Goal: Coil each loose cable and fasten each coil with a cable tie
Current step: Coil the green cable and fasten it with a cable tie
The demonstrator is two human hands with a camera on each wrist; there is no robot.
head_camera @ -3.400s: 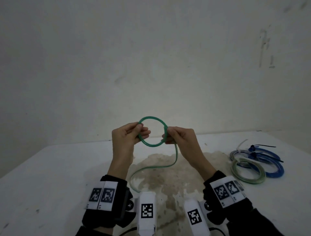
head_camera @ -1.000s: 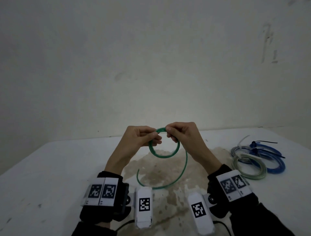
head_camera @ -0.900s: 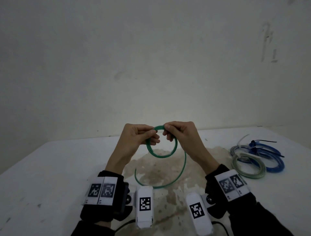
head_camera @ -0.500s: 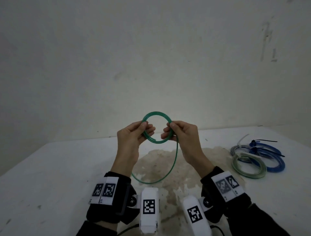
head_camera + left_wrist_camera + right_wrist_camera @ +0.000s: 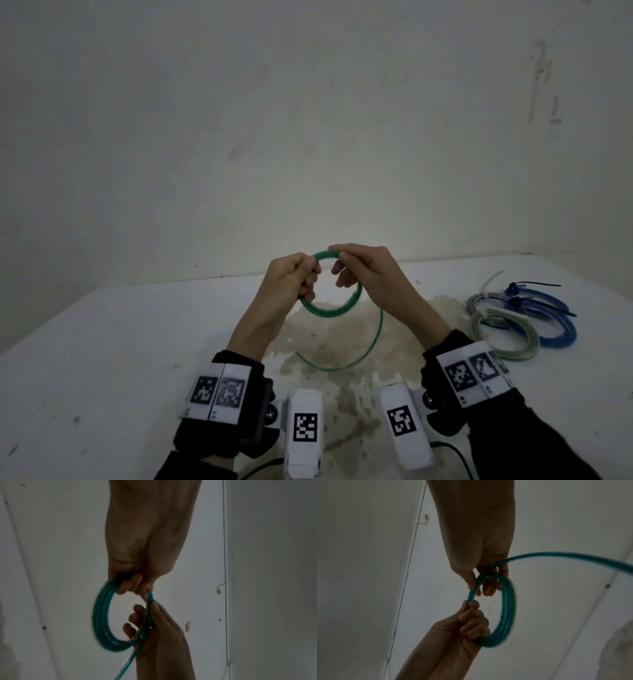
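A green cable (image 5: 330,310) is wound into a small coil of several turns, held in the air above the table. My left hand (image 5: 294,275) grips the coil's left side, fingers curled round the strands (image 5: 102,615). My right hand (image 5: 356,263) pinches the cable at the coil's top (image 5: 471,595), thumb against forefinger. The cable's loose tail (image 5: 371,346) hangs from the right hand and curves down to the table; in the right wrist view the tail (image 5: 565,555) arcs off to the right.
On the white table (image 5: 102,359), at the right, lie finished coils: a pale green one (image 5: 503,337) and blue ones (image 5: 544,315) with black and white ties. A brownish stain (image 5: 342,342) marks the table's middle. A bare wall stands behind.
The right hand has moved from the coil's right side up over its top, laying on another turn. The coil has tilted lower and the free tail has grown shorter.
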